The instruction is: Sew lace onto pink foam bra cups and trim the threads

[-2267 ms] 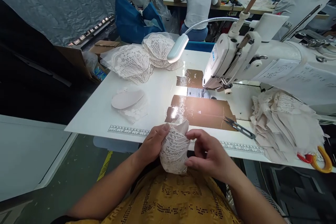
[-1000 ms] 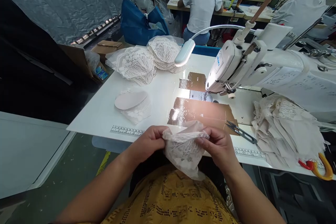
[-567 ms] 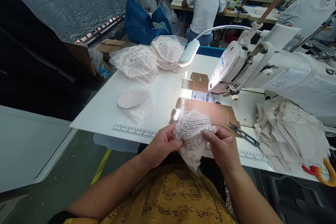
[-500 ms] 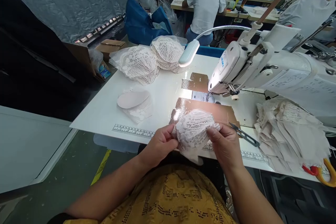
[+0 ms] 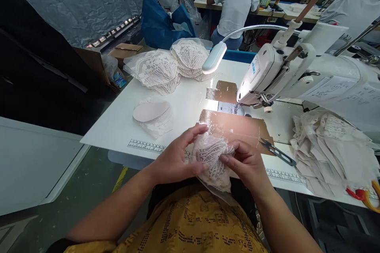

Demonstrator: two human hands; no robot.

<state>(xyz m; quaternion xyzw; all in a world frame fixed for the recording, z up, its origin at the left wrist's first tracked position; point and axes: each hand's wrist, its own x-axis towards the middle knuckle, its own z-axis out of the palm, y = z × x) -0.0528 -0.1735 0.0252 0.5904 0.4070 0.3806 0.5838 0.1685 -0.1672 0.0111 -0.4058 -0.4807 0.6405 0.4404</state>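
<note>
Between my hands, at the table's front edge, is a domed white lace cup with sheer fabric hanging below it. My left hand curls round its left side, thumb on the lace and fingers behind. My right hand pinches its right edge between thumb and fingers. Just beyond lies a brown taped patch in front of the sewing machine. Thread snips rest to the right of my right hand. A smooth beige oval pad on lace lies flat to the left.
Two stacks of lace pieces stand at the back left, near the lamp head. A pile of beige pieces covers the right side, with orange-handled scissors beside it. A co-worker sits beyond.
My left hand has moved from pinching the lace cup's left edge to cupping its side. My right hand has shifted left with its edge, and the cup is more tightly curved.
</note>
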